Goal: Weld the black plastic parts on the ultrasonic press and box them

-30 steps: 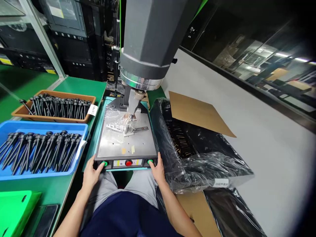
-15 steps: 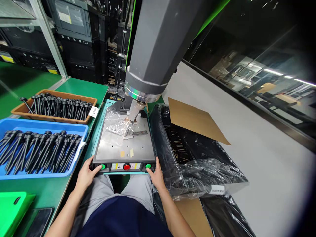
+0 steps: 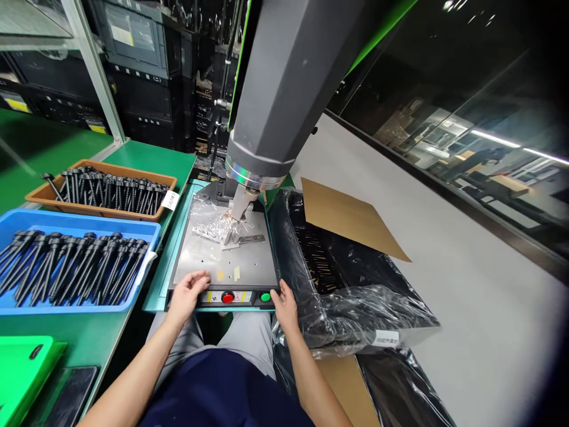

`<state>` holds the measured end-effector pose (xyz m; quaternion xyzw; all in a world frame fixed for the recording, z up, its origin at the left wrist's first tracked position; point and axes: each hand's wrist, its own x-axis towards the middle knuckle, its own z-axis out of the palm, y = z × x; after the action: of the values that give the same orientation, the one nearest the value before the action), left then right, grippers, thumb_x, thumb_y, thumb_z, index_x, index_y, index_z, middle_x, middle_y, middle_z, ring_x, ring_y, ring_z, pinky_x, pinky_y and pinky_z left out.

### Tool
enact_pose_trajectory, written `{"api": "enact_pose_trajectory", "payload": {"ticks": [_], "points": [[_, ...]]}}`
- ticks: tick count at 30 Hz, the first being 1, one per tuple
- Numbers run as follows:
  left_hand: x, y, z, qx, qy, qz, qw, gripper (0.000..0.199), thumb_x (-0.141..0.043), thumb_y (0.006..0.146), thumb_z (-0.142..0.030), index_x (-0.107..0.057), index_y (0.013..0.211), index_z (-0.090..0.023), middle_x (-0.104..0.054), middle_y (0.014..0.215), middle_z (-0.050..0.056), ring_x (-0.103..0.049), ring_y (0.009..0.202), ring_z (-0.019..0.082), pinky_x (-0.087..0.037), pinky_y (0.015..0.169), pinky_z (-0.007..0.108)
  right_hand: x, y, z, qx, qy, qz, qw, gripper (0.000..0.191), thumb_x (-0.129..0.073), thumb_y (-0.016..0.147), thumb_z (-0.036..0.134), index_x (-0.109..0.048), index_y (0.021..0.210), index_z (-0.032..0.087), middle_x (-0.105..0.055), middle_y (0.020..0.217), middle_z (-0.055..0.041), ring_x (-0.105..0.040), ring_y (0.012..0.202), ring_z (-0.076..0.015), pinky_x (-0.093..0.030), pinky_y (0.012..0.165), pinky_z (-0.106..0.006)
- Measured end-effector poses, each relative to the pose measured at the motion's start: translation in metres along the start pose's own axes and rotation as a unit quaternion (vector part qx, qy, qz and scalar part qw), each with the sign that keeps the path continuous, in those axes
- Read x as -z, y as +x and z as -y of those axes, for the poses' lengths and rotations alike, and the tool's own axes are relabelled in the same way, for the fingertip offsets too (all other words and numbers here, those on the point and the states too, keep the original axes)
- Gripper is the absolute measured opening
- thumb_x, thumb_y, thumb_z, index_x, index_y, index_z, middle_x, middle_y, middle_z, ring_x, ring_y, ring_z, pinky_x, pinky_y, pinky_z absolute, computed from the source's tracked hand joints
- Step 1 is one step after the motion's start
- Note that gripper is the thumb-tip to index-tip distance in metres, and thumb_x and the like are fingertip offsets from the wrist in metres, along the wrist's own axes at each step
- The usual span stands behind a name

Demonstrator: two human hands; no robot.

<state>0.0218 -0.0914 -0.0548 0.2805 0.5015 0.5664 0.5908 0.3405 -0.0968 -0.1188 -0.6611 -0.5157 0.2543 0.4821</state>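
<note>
My left hand point(image 3: 186, 296) is over the front left corner of the machine's metal base plate point(image 3: 253, 270), fingers apart and nothing in them. It covers the left green button. My right hand point(image 3: 285, 303) rests at the front right corner, thumb beside the right green button point(image 3: 265, 296) and fingers along the edge. A red button point(image 3: 227, 298) sits between my hands on the front panel. Above the plate, the machine's grey head point(image 3: 271, 101) ends in a tapered metal tool point(image 3: 242, 201) that reaches a small fixture point(image 3: 230, 237). Crumpled clear plastic film point(image 3: 211, 219) lies beside it.
To the left, a blue tray point(image 3: 153, 234) and a brown tray point(image 3: 38, 198) hold many black screw-like parts. Below them lie a bright green tray point(image 3: 26, 370) and a dark flat device point(image 3: 73, 394). At right, a plastic-lined box point(image 3: 288, 249) has a cardboard sheet point(image 3: 353, 219) on it.
My left hand has lifted off the left green button and moved right and up over the plate's edge. My right thumb has slipped off the right button to its side.
</note>
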Motion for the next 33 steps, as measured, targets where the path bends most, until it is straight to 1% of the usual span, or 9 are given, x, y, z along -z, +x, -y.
{"api": "enact_pose_trajectory", "payload": {"ticks": [2, 6, 9, 12, 16, 20, 23, 27, 33], "points": [[-0.019, 0.005, 0.0, 0.083, -0.111, 0.076, 0.987, 0.035, -0.079, 0.071, -0.034, -0.067, 0.098, -0.015, -0.067, 0.119, 0.014, -0.064, 0.11, 0.028, -0.047, 0.102, 0.045, -0.005, 0.008, 0.021, 0.017, 0.024, -0.039, 0.999, 0.054, -0.062, 0.082, 0.049, -0.059, 0.123, 0.015, -0.061, 0.127, -0.0186, -0.06, 0.115, -0.0276, -0.047, 0.101, -0.047], [-0.063, 0.023, 0.0, 0.181, -0.31, 0.189, 0.914, 0.02, -0.073, 0.079, -0.028, -0.067, 0.094, -0.016, -0.066, 0.121, 0.015, -0.06, 0.119, 0.029, -0.047, 0.102, 0.045, -0.029, 0.022, 0.063, 0.031, 0.101, -0.035, 0.994, 0.042, -0.059, 0.084, 0.043, -0.061, 0.114, 0.014, -0.067, 0.115, -0.0171, -0.065, 0.106, -0.0247, -0.05, 0.097, -0.045], [-0.089, 0.04, -0.002, 0.188, -0.417, 0.135, 0.879, 0.01, -0.064, 0.086, -0.023, -0.065, 0.095, -0.019, -0.067, 0.117, 0.013, -0.06, 0.12, 0.027, -0.051, 0.097, 0.043, -0.05, 0.032, 0.082, 0.013, 0.153, 0.013, 0.988, 0.041, -0.061, 0.082, 0.041, -0.06, 0.112, 0.014, -0.071, 0.104, -0.0156, -0.067, 0.099, -0.0242, -0.052, 0.091, -0.043], [-0.097, 0.049, -0.006, 0.152, -0.479, 0.043, 0.864, 0.009, -0.057, 0.089, -0.017, -0.064, 0.094, -0.02, -0.067, 0.117, 0.01, -0.06, 0.119, 0.023, -0.055, 0.09, 0.035, -0.066, 0.041, 0.093, -0.011, 0.183, 0.056, 0.981, 0.042, -0.063, 0.079, 0.041, -0.06, 0.111, 0.014, -0.072, 0.099, -0.0138, -0.068, 0.094, -0.0235, -0.054, 0.085, -0.039], [-0.083, 0.042, -0.01, 0.101, -0.467, -0.018, 0.879, 0.013, -0.058, 0.086, -0.009, -0.065, 0.091, -0.019, -0.068, 0.113, 0.006, -0.063, 0.113, 0.018, -0.056, 0.081, 0.024, -0.083, 0.055, 0.105, -0.037, 0.204, 0.106, 0.972, 0.043, -0.066, 0.077, 0.042, -0.062, 0.111, 0.015, -0.073, 0.097, -0.0123, -0.069, 0.091, -0.0226, -0.056, 0.078, -0.036], [-0.069, 0.025, -0.017, 0.031, -0.385, -0.026, 0.922, 0.015, -0.066, 0.081, -0.011, -0.068, 0.094, -0.018, -0.068, 0.116, 0.006, -0.064, 0.11, 0.016, -0.055, 0.081, 0.02, -0.105, 0.073, 0.118, -0.011, 0.198, 0.132, 0.971, 0.049, -0.064, 0.079, 0.046, -0.062, 0.117, 0.016, -0.073, 0.103, -0.0123, -0.068, 0.092, -0.0223, -0.056, 0.079, -0.037], [-0.067, 0.015, -0.028, -0.027, -0.304, -0.005, 0.952, 0.025, -0.072, 0.077, -0.015, -0.07, 0.101, -0.018, -0.066, 0.122, 0.008, -0.064, 0.112, 0.019, -0.055, 0.081, 0.02, -0.12, 0.089, 0.129, 0.034, 0.179, 0.102, 0.978, 0.052, -0.061, 0.081, 0.048, -0.06, 0.122, 0.015, -0.07, 0.113, -0.0133, -0.066, 0.098, -0.0224, -0.055, 0.085, -0.039], [-0.068, 0.005, -0.043, -0.063, -0.251, 0.018, 0.966, 0.037, -0.076, 0.074, -0.019, -0.069, 0.11, -0.019, -0.061, 0.133, 0.009, -0.063, 0.115, 0.021, -0.054, 0.08, 0.022, -0.127, 0.106, 0.151, 0.09, 0.131, 0.047, 0.986, 0.055, -0.056, 0.084, 0.044, -0.056, 0.129, 0.013, -0.063, 0.124, -0.0151, -0.063, 0.103, -0.0223, -0.051, 0.094, -0.04], [-0.066, -0.002, -0.057, -0.083, -0.217, 0.032, 0.972, 0.039, -0.078, 0.073, -0.026, -0.07, 0.112, -0.023, -0.053, 0.143, 0.007, -0.061, 0.118, 0.023, -0.052, 0.081, 0.024, -0.129, 0.125, 0.182, 0.139, 0.102, 0.057, 0.983, 0.052, -0.056, 0.085, 0.041, -0.058, 0.129, 0.015, -0.059, 0.127, -0.0138, -0.058, 0.115, -0.0237, -0.046, 0.101, -0.039]]}}
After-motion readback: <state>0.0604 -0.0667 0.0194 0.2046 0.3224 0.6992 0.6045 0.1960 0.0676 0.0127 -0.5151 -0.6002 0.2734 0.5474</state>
